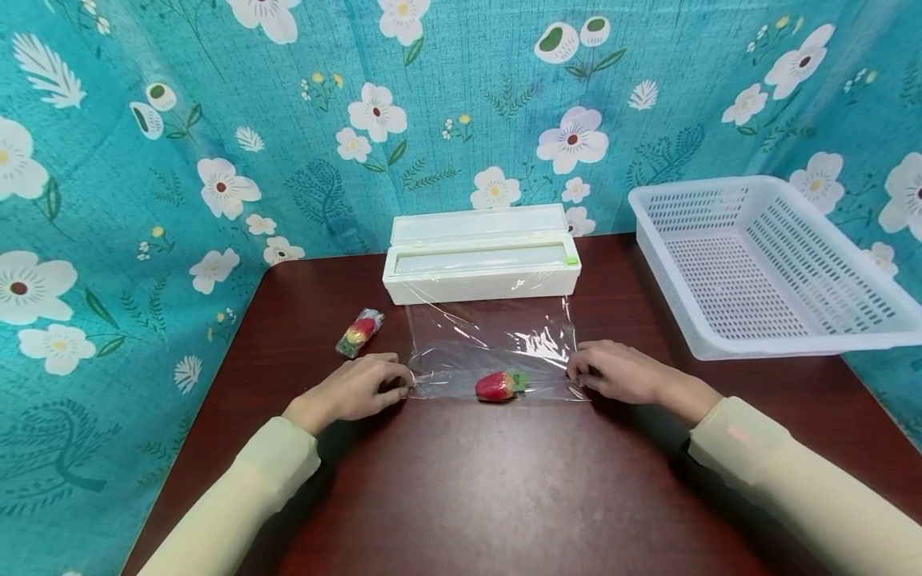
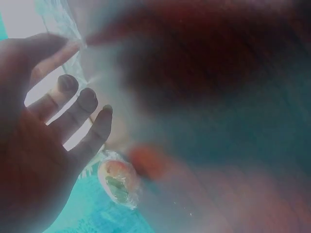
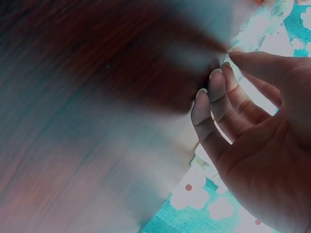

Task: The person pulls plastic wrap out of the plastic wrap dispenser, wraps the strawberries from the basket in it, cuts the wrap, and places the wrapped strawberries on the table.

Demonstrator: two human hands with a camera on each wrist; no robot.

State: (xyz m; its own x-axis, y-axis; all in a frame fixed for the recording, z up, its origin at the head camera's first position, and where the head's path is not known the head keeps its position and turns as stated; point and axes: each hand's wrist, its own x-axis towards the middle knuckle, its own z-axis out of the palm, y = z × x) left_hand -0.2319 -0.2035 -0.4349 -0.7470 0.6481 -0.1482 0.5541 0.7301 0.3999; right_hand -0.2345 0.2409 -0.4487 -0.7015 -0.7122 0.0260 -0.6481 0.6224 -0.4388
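A sheet of clear cling film (image 1: 497,328) runs from the white dispenser box (image 1: 483,272) down over the table. Near its front edge lies a red strawberry (image 1: 497,386) with green leaves pointing right. My left hand (image 1: 363,386) pinches the film's front left corner between thumb and forefinger; in the left wrist view its other fingers (image 2: 87,99) are spread loosely. At the front right corner my right hand (image 1: 612,372) pinches the film, thumb against fingertips. A second strawberry, wrapped in film (image 1: 359,332), rests on the table just beyond my left hand.
The dispenser's translucent lid (image 1: 479,224) stands raised at the back. A white perforated basket (image 1: 666,280) occupies the table's right rear. Behind the dark red-brown table (image 1: 490,488) hangs a turquoise flowered cloth (image 1: 288,120), which also covers both sides.
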